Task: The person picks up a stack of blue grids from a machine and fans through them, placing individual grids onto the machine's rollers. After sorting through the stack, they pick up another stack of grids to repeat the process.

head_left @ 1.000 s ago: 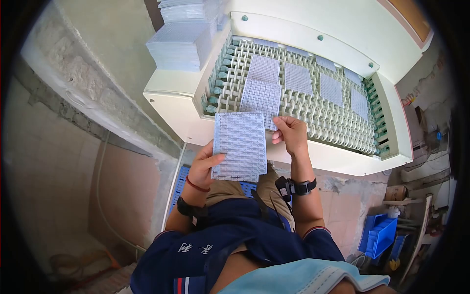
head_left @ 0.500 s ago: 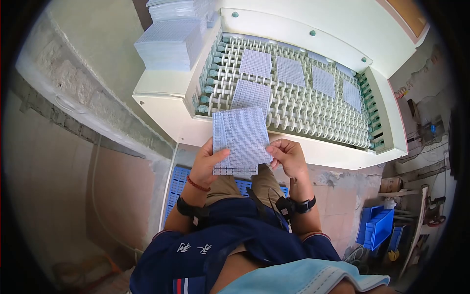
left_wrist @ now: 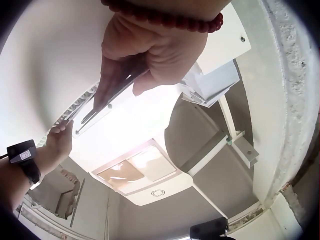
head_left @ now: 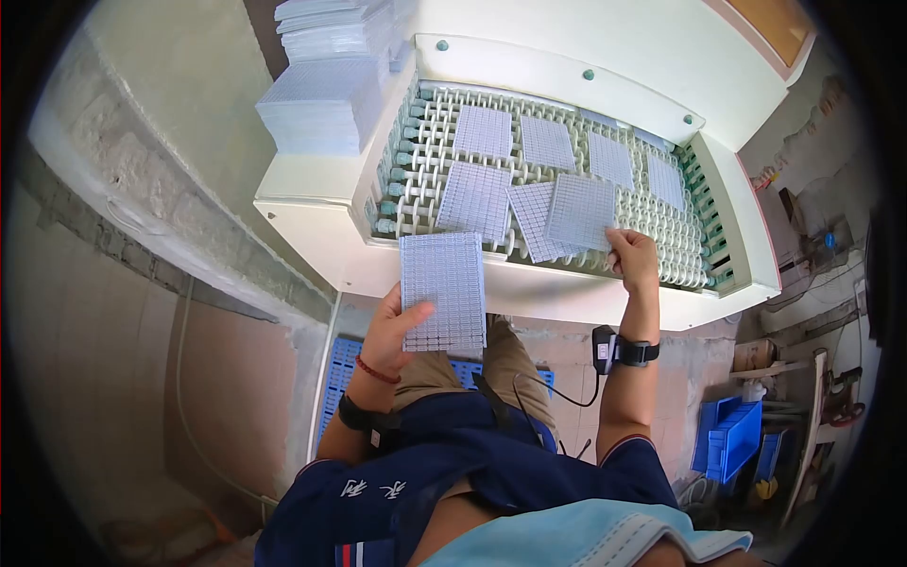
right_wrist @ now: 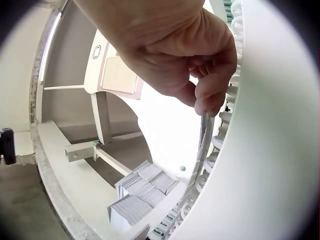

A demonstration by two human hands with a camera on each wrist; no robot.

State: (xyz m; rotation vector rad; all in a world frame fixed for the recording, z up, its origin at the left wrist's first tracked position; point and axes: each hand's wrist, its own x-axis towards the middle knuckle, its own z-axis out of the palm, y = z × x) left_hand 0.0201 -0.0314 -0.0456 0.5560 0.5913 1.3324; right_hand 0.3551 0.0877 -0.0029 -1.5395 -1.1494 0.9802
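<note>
While standing at machine [head_left: 312,213], grips stack [head_left: 442,291] in left hand [head_left: 392,326], thumb on top, just short of front edge. Farther out, pinches sheet [head_left: 581,213] by near corner with right hand [head_left: 633,260], flat on rollers [head_left: 416,189], overlapping a neighbour. Beyond, more sheets [head_left: 483,130] on rollers; pile [head_left: 316,104] at far-left corner.

Your head camera looks steeply down on the white roller-bed machine [head_left: 312,180]. Both wrist cameras sit close, facing upward along it, and share the stacked pale-blue gridded sheets [right_wrist: 132,202].
</note>
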